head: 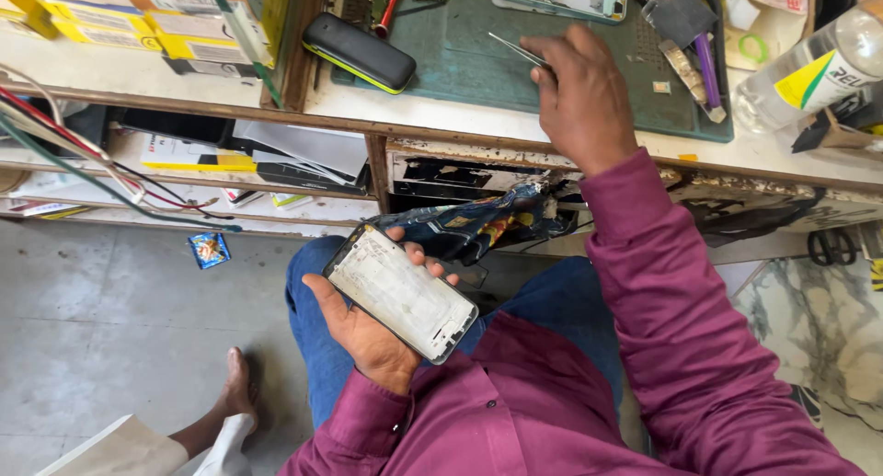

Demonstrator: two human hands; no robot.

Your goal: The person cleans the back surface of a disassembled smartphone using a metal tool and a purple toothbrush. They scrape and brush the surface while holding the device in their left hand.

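From my remote seat I saw the left hand [368, 324] cupped narrowly around a phone frame [402, 293], its pale back panel facing up, held over the lap in blue jeans. The right hand [581, 94] was up on the workbench, fingers pinched shut on thin metal tweezers [517, 49] above the green work mat [478, 48]. A dark handset with a yellow-green edge [359, 52] lay on the mat's left corner, and a clear plastic bottle [809, 71] lay at the far right. Below the bench ran cluttered shelves [230, 163] and a grey floor [110, 301]. Another person's bare foot [237, 389] showed at the lower left. The tweezer tips were hard to make out, and the bottle was cut off by the frame.
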